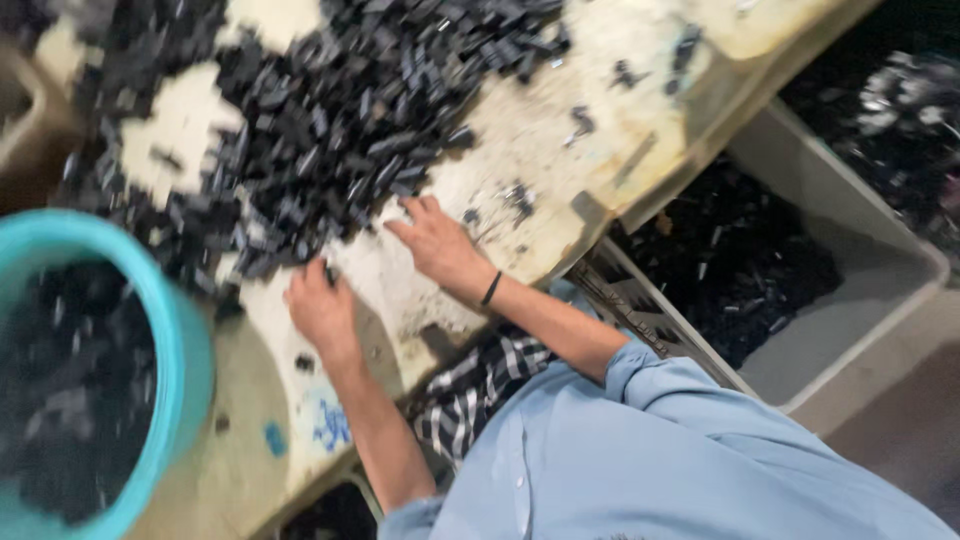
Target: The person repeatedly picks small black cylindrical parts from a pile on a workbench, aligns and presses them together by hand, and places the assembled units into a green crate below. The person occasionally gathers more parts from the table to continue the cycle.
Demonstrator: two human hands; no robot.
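Observation:
A big heap of small black plastic parts [330, 110] covers the worn cream tabletop [530, 140]. My left hand [320, 305] rests at the heap's near edge, fingers curled around a few black pieces. My right hand [435, 240], a dark band on its wrist, lies flat on the table beside the heap with fingers spread, touching loose pieces. The view is blurred, so the single parts are hard to make out.
A teal round tub [175, 330] with black parts stands at the left. A grey plastic crate [860, 260] holding more black parts sits below the table's right edge. My light blue shirt fills the lower right.

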